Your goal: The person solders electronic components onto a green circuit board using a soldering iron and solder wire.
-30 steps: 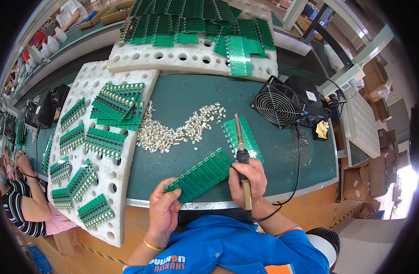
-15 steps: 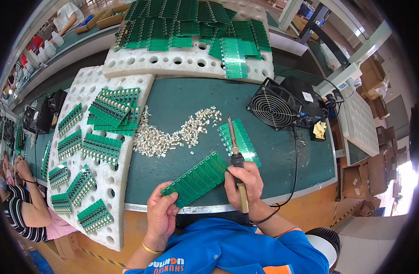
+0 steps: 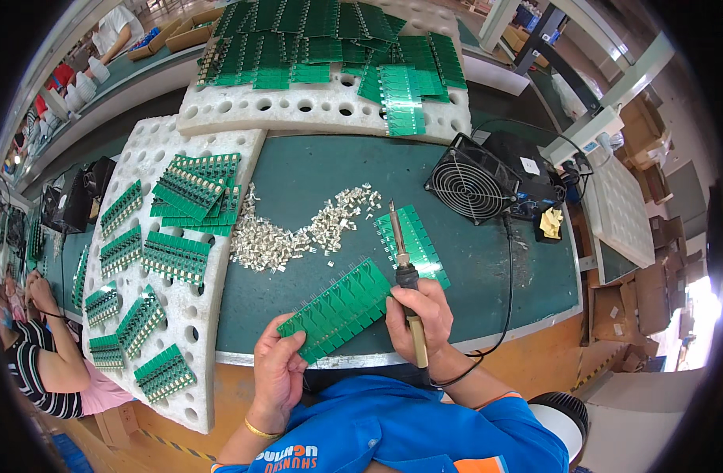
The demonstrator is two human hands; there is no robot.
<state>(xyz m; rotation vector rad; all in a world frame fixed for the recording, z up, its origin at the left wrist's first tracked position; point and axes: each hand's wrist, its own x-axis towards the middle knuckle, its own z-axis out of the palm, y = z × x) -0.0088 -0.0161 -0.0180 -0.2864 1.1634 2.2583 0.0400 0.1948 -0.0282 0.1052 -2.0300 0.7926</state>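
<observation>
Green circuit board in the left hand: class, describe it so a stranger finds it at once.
Find the near edge of the dark green tabletop. There, the left hand grips a long rectangular green circuit board. Neighbouring boards lie unheld; only this one is gripped.

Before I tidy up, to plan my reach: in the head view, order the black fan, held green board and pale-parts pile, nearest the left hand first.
From the left hand:
1. Held green board: in its grip.
2. Pale-parts pile: straight ahead.
3. Black fan: farthest, ahead and right.
</observation>
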